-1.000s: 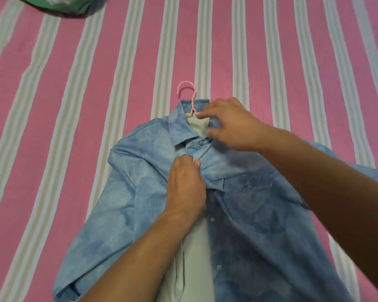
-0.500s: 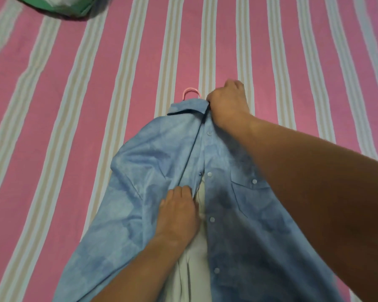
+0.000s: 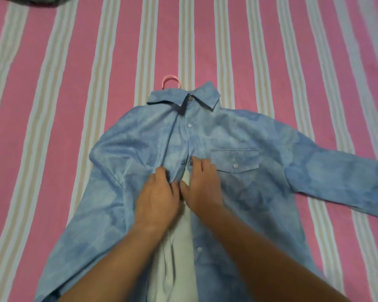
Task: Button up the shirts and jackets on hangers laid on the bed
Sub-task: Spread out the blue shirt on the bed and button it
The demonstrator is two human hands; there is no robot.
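Both hands are down on the chest of the shirt, side by side at the front opening. My left hand has its fingers curled into the left edge of the opening, bunching the cloth just below a dark snap. My right hand lies on the right edge, fingers bent over the cloth, fingertips touching a second dark snap; whether it is really pinching the cloth I cannot tell from here. The two thumbs nearly meet over the gap.

I see the shirt spread flat on the bed, face up, collar pointing away from me. It sits on a pink hanger, and only the hook pokes out above the collar. One sleeve stretches off to the right. Up top, the collar snap looks closed and a pale snap sits below it on the closed part of the front. Beneath my hands the front lies open, showing the pale lining, with another pale snap on the right edge lower down. The chest pocket has its flap down, just right of my right hand. Pink, white and beige stripes run along the bedsheet, and something dark green sits at the far left corner, too cut off to identify.
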